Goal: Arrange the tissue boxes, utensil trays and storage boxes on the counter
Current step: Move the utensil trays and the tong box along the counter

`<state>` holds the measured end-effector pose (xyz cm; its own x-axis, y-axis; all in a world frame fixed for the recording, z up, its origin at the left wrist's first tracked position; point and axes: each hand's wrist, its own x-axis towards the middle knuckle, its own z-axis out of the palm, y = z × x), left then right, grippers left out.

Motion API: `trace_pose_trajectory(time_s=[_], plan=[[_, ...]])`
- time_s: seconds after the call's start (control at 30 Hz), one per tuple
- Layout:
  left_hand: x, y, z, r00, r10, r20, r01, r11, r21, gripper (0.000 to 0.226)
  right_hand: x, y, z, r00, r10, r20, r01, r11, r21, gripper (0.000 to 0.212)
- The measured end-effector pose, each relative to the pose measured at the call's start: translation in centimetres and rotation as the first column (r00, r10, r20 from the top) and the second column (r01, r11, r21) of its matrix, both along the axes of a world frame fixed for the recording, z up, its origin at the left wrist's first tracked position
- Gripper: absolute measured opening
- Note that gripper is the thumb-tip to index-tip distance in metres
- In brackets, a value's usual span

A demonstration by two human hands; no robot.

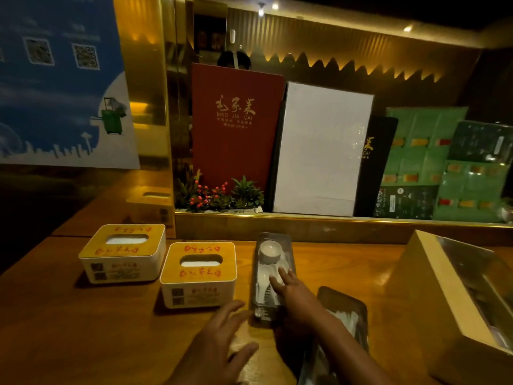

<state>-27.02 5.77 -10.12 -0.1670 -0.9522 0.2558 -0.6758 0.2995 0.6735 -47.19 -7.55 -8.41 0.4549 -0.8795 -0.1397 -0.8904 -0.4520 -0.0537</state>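
Wooden counter (83, 329) already carries two white tissue boxes with yellow lids (123, 252) (198, 273), side by side at the left. The right hand (291, 290) lies flat, fingers spread, on the clear utensil tray of white spoons (273, 273); the left hand (222, 340) hovers open, empty. A second tray (344, 318) and a tan storage box (444, 301) likely remain to place.
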Motion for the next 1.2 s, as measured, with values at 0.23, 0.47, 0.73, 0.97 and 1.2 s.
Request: trace_pose_trajectory(time_s=[0.23, 0.47, 0.73, 0.97, 1.2], plan=[[-2.2, 0.9, -2.1, 0.982, -0.105, -0.155, 0.123, 0.986, 0.111, 0.07, 0.9, -0.7, -1.4, 0.996, 0.059, 0.067, -0.061, 0.998, 0.019, 0.095], [-4.4, 2.3, -1.4, 0.962, -0.199, -0.189, 0.227, 0.964, 0.14, 0.073, -0.5, 3.3, 0.9, 0.974, -0.045, 0.221, 0.057, 0.997, -0.048, 0.09], [-9.0, 2.4, -1.4, 0.857, -0.113, -0.503, 0.276, 0.924, 0.264, 0.041, -8.9, 16.0, 1.8, 0.805, -0.363, 0.469, 0.432, 0.901, -0.043, 0.072], [-11.9, 1.2, -2.6, 0.869, -0.008, -0.495, 0.218, 0.904, 0.367, 0.051, -10.6, 21.3, 0.3, 0.86, -0.362, 0.359, 0.368, 0.928, 0.056, 0.105], [-13.6, 0.2, -2.6, 0.856, -0.033, -0.516, 0.251, 0.899, 0.358, 0.069, -14.0, 18.3, 0.6, 0.839, -0.399, 0.37, 0.344, 0.916, 0.207, 0.104]])
